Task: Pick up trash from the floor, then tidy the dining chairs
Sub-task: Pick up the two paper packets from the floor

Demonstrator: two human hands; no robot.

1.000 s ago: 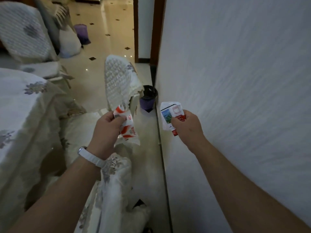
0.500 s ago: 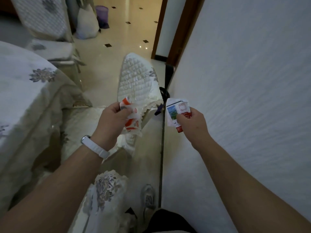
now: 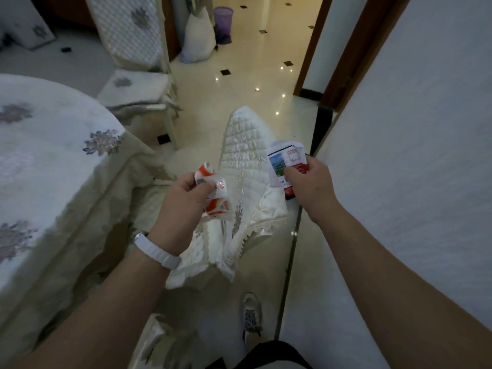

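My left hand (image 3: 183,201) grips a crumpled white and orange wrapper (image 3: 217,194). My right hand (image 3: 308,187) pinches a flattened white carton (image 3: 283,165) with a green picture and red print. Both hands hover above a dining chair (image 3: 247,166) in a quilted white cover, which stands between the table and the wall. A second covered dining chair (image 3: 133,57) stands farther back on the left.
A round table with a flowered white cloth (image 3: 50,155) fills the left. A white wall (image 3: 412,155) runs close on the right. A purple waste basket (image 3: 223,21) and a white sack (image 3: 198,38) stand far down the glossy tiled floor (image 3: 255,70). My shoe (image 3: 250,315) is below.
The view has swung and advanced past the first chair; the dark bin near the wall has dropped out of sight behind the chair. Both hands keep the same hold on their trash.
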